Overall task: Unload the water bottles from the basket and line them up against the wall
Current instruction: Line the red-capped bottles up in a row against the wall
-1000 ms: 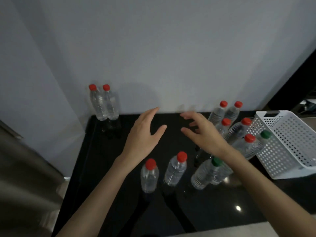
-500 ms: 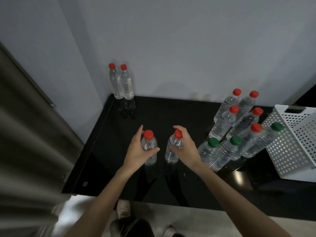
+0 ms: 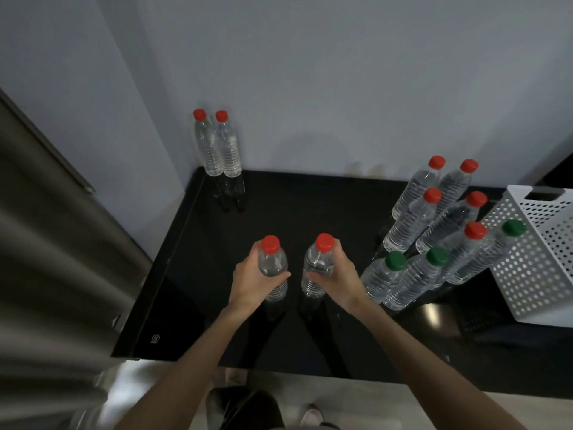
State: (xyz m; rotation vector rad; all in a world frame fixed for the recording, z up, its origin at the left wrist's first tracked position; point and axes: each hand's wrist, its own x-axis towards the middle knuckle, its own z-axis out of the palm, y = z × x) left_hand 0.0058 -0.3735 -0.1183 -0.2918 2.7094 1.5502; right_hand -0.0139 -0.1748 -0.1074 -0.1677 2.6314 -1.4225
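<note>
My left hand is closed around a clear red-capped water bottle standing mid-table. Beside it, my right hand grips a second red-capped bottle. Two red-capped bottles stand side by side against the wall in the far left corner. A cluster of several bottles, with red and green caps, stands at the right of the black table. The white perforated basket sits at the far right, just beyond the cluster.
A grey curtain or panel borders the table's left side. The pale wall runs along the table's back edge. The floor and my feet show below the table's front edge.
Both hands came down from open above the table and closed on the two middle bottles. The camera has tilted further downward and the view has shifted.
</note>
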